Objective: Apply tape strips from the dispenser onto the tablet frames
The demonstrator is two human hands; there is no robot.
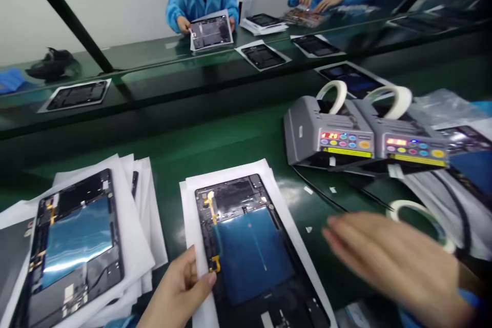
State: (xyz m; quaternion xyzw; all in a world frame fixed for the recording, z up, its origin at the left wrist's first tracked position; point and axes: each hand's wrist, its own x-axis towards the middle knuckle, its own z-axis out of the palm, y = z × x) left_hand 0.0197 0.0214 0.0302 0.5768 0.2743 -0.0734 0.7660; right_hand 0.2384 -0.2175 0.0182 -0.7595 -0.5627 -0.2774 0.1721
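An opened tablet body [253,251] with a blue panel lies on white foam sheets [230,174] in front of me. My left hand [179,292] rests on its left edge, thumb pressing near a yellow flex part, fingers curled on the sheet. My right hand [392,259] hovers to the right of the tablet, blurred by motion, fingers stretched flat and holding nothing. A loose tape roll [423,215] lies just beyond the right hand.
A second opened tablet [73,246] sits on a stack of sheets at left. Two grey tape dispensers [330,133] [407,138] stand at right. Across the green bench [238,138], people in blue coats handle more tablets [211,32].
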